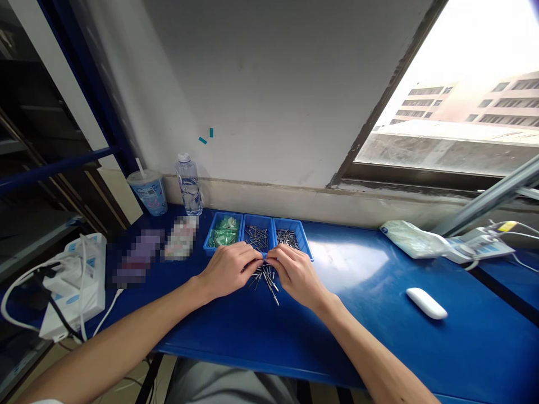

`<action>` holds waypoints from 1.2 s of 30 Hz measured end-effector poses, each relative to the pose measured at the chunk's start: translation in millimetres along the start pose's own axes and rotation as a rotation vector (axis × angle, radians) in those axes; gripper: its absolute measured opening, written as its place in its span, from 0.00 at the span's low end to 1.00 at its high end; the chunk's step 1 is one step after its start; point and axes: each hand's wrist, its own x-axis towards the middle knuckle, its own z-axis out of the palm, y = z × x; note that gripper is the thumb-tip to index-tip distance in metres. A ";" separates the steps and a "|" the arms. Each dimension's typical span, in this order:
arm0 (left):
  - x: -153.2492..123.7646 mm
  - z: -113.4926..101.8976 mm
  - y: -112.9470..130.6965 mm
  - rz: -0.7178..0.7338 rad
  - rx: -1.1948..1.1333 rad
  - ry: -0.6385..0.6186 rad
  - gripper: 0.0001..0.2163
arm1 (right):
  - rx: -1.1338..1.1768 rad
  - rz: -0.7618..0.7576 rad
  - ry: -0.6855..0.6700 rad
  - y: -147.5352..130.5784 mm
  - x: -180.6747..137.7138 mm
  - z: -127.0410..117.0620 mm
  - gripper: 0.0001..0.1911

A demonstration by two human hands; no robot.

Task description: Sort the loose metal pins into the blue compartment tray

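Note:
My left hand [229,269] and my right hand [297,272] meet over a loose pile of thin metal pins [266,279] on the blue table [362,314]. Both hands are curled, fingertips pinched together at the pile's far edge, seemingly on a pin too small to make out. Just behind them stand three small blue trays side by side: the left tray [223,231] holds green pieces, the middle tray [256,235] and the right tray [290,237] hold more metal pins.
A water bottle [188,185] and a cup with a straw [148,192] stand at the back left by the wall. A white power strip with cables [71,283] sits at the left edge. A white oblong device [426,303] lies right, wrapped packages [415,240] farther back.

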 end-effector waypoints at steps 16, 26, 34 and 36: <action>0.8 -2.1 1.0 -0.014 0.003 0.018 0.06 | -0.015 0.007 0.022 2.2 1.3 -0.6 0.11; 1.7 -2.7 1.5 -0.029 0.000 0.025 0.07 | -0.024 0.021 0.038 5.0 0.8 -0.4 0.13; 1.3 -2.7 1.3 -0.051 -0.012 0.035 0.07 | -0.042 0.013 0.068 6.2 2.2 -3.0 0.15; 1.4 -2.7 0.8 -0.057 -0.007 0.033 0.07 | -0.036 0.009 0.078 6.0 2.6 -3.2 0.14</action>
